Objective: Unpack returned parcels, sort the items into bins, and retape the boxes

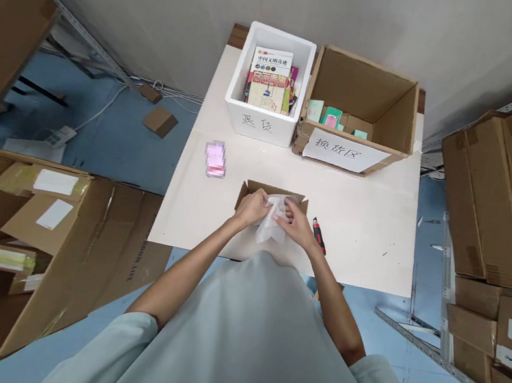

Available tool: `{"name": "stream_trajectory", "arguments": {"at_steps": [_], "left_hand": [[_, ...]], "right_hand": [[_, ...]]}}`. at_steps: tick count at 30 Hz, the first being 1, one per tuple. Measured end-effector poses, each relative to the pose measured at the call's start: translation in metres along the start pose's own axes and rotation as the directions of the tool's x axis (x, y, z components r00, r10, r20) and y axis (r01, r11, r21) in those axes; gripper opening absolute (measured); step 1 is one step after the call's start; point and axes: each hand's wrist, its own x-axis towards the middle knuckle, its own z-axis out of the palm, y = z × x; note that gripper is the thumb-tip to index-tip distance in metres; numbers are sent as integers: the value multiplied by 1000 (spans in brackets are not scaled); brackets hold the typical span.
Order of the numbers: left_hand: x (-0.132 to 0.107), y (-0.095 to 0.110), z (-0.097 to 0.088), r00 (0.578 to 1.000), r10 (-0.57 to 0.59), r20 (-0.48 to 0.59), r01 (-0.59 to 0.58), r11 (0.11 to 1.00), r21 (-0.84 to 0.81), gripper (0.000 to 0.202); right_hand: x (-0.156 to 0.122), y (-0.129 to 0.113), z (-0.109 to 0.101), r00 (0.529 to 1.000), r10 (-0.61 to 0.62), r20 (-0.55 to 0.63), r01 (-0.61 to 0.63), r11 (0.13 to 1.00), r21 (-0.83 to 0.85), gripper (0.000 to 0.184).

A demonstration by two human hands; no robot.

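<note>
Both hands are on a crumpled, translucent white plastic wrap (271,228) at the front of the table. My left hand (253,208) pinches its left side, fingers closed. From the right, my right hand (297,222) grips the wrap between thumb and fingers. Just behind and beneath the hands stands a small opened cardboard box (253,187) with its flaps up; its inside is mostly hidden by the hands and wrap. A red and black box cutter (319,236) lies right of my right hand, apart from it.
At the table's back stand a white foam box (260,125) of books and a labelled cardboard carton (368,86) holding small green boxes. A pink blurred item (215,159) lies on the left. A large open carton (77,252) with parcels stands left; shelved cartons (498,194) flank the right.
</note>
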Motion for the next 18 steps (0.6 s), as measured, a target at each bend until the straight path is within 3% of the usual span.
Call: {"name": "stream_trajectory", "arguments": {"at_steps": [3, 6, 10, 13, 15, 18], "left_hand": [[5, 2, 2, 1000, -27, -1, 27, 994, 107, 16], [3, -2, -1, 999, -21, 39, 16, 992, 124, 15], [-11, -12, -5, 993, 58, 98, -65, 995, 71, 40], [-23, -16, -4, 992, 119, 45, -122, 989, 81, 59], [-26, -16, -2, 989, 145, 6, -144, 979, 146, 54], [-17, -10, 1, 995, 92, 34, -97, 961, 260, 38]], "right_hand": [[2, -7, 4, 998, -60, 15, 61, 950, -308, 55], [11, -16, 10, 992, -40, 123, 96, 869, -486, 50], [35, -28, 21, 983, 16, 183, 100, 788, -608, 41], [50, -35, 26, 984, 68, 165, 72, 696, -714, 38], [55, -37, 27, 986, 106, 132, 30, 658, -753, 41], [52, -36, 27, 987, 102, 120, 23, 659, -752, 44]]}}
